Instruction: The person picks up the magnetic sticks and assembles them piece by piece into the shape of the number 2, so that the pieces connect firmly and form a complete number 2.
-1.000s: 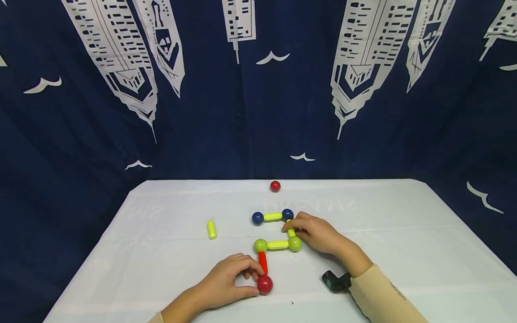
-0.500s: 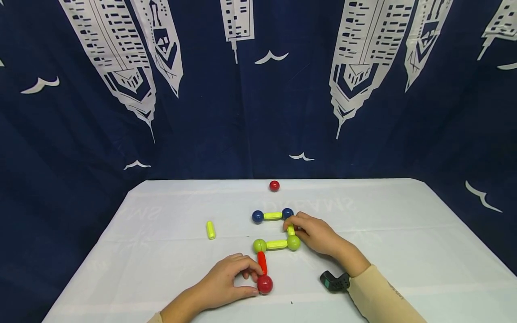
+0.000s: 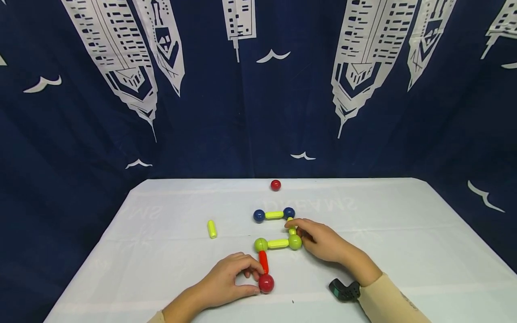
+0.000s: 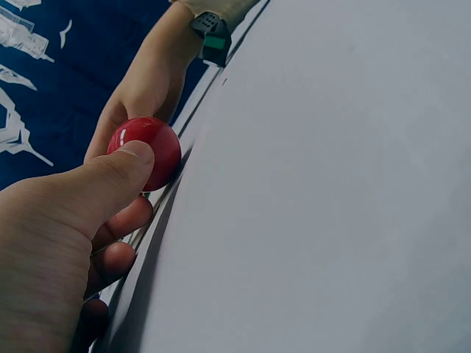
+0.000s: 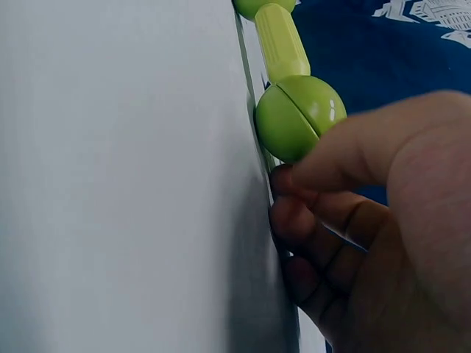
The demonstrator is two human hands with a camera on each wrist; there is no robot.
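On the white table, a zigzag chain of toy balls and rods runs away from me. My left hand [image 3: 228, 280] holds its near end, a large red ball [image 3: 266, 283], thumb on the ball and index finger by the red rod [image 3: 263, 262]. The rod joins a green ball [image 3: 260, 244], a yellow rod [image 3: 278, 243] and a second green ball [image 3: 295, 242]. My right hand [image 3: 323, 240] has its fingers around the upright yellow rod [image 3: 292, 231] there, partly hidden. Beyond it, a blue ball [image 3: 288, 213], another yellow rod [image 3: 274, 215] and a blue ball [image 3: 259, 216] follow.
A loose yellow rod [image 3: 212, 229] lies left of the chain. A smaller red ball [image 3: 275, 185] sits near the table's far edge. A black wrist device [image 3: 344, 290] is at my right wrist. A dark blue curtain [image 3: 250, 112] with white prints hangs behind the table.
My right wrist has shifted a little right and toward me, and its index finger now lies straighter over the upright yellow rod. The left hand and the chain look about the same.
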